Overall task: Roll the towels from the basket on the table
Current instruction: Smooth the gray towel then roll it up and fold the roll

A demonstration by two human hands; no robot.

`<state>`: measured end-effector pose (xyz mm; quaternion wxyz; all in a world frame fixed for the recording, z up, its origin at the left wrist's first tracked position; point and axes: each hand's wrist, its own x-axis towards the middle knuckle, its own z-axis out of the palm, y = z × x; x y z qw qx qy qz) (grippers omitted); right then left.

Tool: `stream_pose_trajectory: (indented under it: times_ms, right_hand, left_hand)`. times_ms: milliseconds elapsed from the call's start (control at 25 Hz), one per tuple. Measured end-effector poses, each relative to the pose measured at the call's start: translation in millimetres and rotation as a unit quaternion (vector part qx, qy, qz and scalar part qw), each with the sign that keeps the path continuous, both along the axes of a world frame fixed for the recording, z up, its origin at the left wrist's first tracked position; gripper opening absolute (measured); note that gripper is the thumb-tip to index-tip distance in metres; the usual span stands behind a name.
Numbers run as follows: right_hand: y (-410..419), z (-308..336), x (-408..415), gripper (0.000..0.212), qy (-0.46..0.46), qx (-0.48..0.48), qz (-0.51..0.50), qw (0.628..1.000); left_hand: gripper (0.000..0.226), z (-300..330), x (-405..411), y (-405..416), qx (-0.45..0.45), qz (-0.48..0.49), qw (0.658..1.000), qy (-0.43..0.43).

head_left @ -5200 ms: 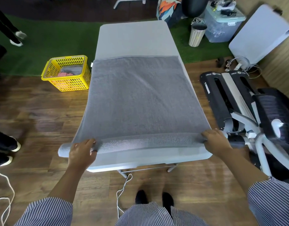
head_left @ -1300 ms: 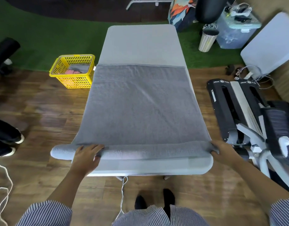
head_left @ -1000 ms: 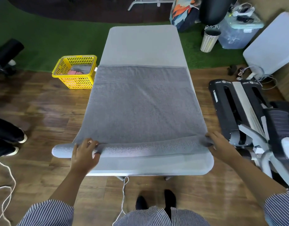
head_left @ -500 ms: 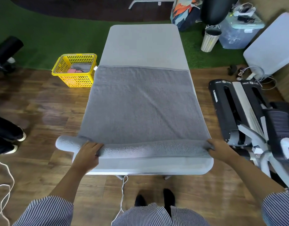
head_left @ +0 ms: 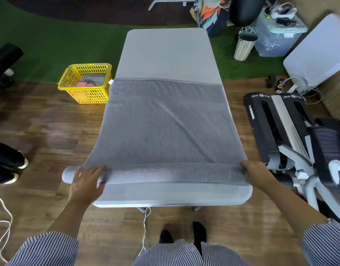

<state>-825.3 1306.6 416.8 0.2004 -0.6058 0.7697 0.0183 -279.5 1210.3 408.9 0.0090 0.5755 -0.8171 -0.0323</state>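
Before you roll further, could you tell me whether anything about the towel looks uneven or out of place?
Yes: the rolled edge of the grey towel overshoots the table on the left, its end hanging past the left hand. At the right hand it ends about level with the table's edge. A diagonal crease also crosses the flat part.

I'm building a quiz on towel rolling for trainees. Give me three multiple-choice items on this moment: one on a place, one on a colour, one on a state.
1. Where is the basket?
A. On the table
B. On the floor, left of the table
C. Under the table

2. What colour is the basket?
A. Yellow
B. Blue
C. Red

3. How far is the towel rolled?
A. Fully
B. Only its near edge
C. Not begun

Key: 1 B, the basket stands on the floor beside the table. 2 A, its walls are yellow. 3 B, the left hand and right hand rest on a short roll; most of the towel lies flat.
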Motion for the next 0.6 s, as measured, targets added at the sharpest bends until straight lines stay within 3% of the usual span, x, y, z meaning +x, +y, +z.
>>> stream_pose_trajectory:
  times_ms: [120, 200, 320, 440, 600]
  right_hand:
    - [-5.0, 4.9, 1.6, 0.036, 0.007, 0.027, 0.025, 0.999]
    - [-4.7, 11.1, 6.5, 0.021, 0.009, -0.006, -0.003, 1.000]
    - [7.3, 6.0, 9.5, 0.019, 0.020, -0.115, 0.000, 0.993]
    - [18.9, -2.8, 8.5, 0.014, -0.004, -0.105, -0.022, 0.994]
    - [23.8, -6.7, 7.0, 0.042, -0.004, -0.087, 0.035, 0.996]
  left_hand:
    - [0.043, 7.2, 6.1, -5.9, 0.000, -0.006, 1.000, 0.007]
    - [0.043, 5.3, 7.8, -10.1, 0.006, -0.014, 1.000, 0.008]
    - [0.041, -2.0, 3.1, -7.7, -0.012, -0.004, 0.999, 0.040]
    - [0.039, -8.6, 0.8, -4.9, -0.016, 0.001, 0.997, 0.074]
    - [0.061, -10.0, 0.1, -9.3, 0.020, 0.000, 0.998, 0.062]
